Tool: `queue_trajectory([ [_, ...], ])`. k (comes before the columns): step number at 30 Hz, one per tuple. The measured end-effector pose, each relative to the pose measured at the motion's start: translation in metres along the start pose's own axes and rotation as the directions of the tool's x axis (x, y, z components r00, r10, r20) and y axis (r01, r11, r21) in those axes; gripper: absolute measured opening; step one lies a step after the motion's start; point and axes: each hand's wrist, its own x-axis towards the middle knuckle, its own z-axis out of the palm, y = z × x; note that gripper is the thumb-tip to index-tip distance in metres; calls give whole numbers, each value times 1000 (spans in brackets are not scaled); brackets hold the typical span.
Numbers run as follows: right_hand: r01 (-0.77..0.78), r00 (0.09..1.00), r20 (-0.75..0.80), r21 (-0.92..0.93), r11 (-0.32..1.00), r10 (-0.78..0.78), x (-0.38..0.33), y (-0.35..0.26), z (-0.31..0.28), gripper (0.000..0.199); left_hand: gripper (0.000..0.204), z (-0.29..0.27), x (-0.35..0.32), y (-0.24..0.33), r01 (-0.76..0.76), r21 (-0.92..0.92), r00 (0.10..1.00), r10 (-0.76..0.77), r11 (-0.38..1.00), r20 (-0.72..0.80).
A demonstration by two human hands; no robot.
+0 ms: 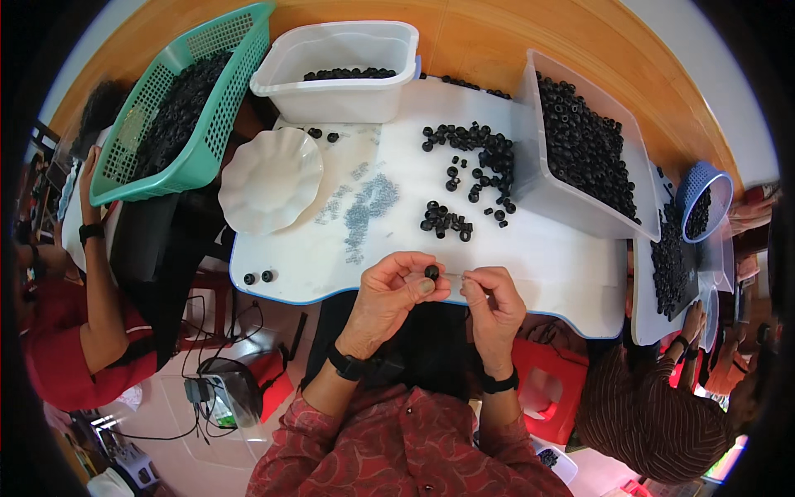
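Close to the table's front edge, my left hand point(383, 291) pinches a small round black part point(431, 272) between thumb and fingers. My right hand point(495, 305) is closed in a pinch just to its right, on a thin pale piece point(453, 275) whose kind is too small to make out. That piece spans the gap between the two hands. Beyond them on the white table point(530, 248) lies a small cluster of black parts point(445, 221), with a larger group point(495, 157) behind it. Small clear pieces point(370, 203) are scattered left of these.
A white scalloped plate point(272, 180) lies at left, near a green basket point(217, 137) of black parts. At the back stands a white tub point(331, 99); a clear bin point(571, 195) full of black parts is at right. Co-workers sit on both sides; cables point(199, 389) trail on the floor.
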Motion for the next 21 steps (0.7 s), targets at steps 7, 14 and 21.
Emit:
queue_trajectory([
  [7,-25,995,96,96,995,16,-2,-28,23,12,22,-8,-14,2,-7,-76,999,4,997,-42],
  [14,60,984,167,-7,998,-58,-5,-32,39,12,23,-16,-26,5,-36,-144,998,29,989,-49],
  [21,70,977,207,-81,994,-52,-8,-39,48,12,23,-24,-34,8,-34,-151,998,25,988,-61],
])
